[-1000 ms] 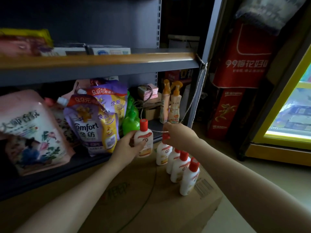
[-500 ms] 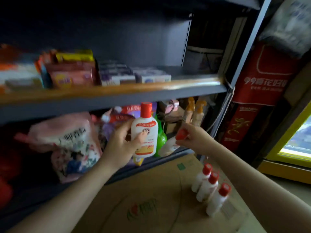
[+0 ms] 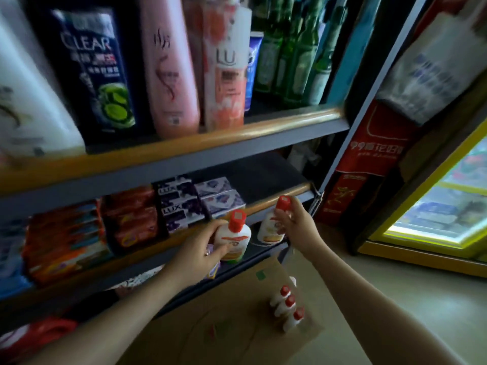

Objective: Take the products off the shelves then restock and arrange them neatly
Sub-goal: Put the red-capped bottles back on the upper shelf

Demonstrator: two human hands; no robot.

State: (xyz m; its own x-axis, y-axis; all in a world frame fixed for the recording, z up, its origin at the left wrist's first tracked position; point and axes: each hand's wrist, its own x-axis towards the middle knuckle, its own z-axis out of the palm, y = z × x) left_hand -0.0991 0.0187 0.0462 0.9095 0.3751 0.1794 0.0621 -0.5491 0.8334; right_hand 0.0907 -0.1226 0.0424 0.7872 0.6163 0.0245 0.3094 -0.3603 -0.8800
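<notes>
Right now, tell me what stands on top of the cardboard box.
Three white bottles with red caps stand in a row near the right edge of the cardboard box. The forearms cover part of its top.

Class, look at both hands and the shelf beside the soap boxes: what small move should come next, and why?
Probably set the right hand's bottle onto the bare shelf spot right of the soap boxes. Both the right hand and the left hand hold red-capped bottles at that level; three more wait on the carton.

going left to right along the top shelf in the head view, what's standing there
White bottle → dark CLEAR bottle → pink bottle → LUX bottle → blue tube → green glass bottles.
</notes>
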